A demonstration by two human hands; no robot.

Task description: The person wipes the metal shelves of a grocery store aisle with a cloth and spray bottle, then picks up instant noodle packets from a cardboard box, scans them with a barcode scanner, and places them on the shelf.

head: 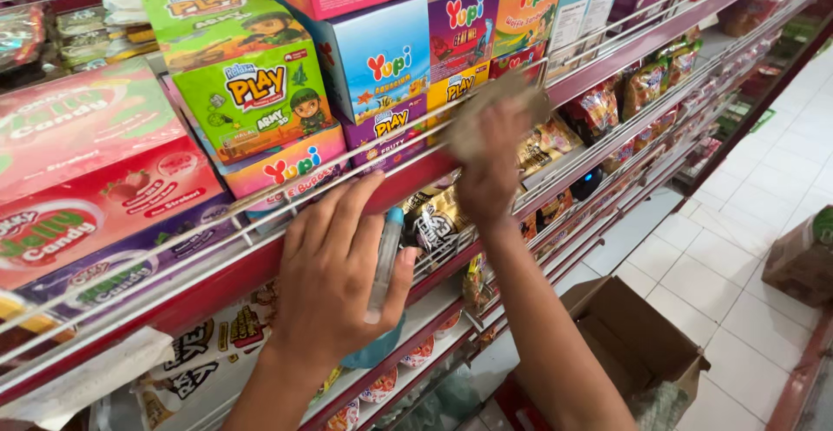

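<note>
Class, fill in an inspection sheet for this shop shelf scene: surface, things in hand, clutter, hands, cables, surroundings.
Surface: red shelf edge with a wire rail, stocked in tiers.
Things in hand: spray bottle, clear with a blue top, in the left hand; beige cloth, blurred, pressed against the shelf front by the right hand.
Clutter: colourful candy boxes above; snack packets on the lower tiers.
Hands: left hand wrapped round the bottle; right hand gripping the cloth.
Cables: nothing seen.
Surroundings: white tiled floor; open cardboard box below; another box at right.
</note>
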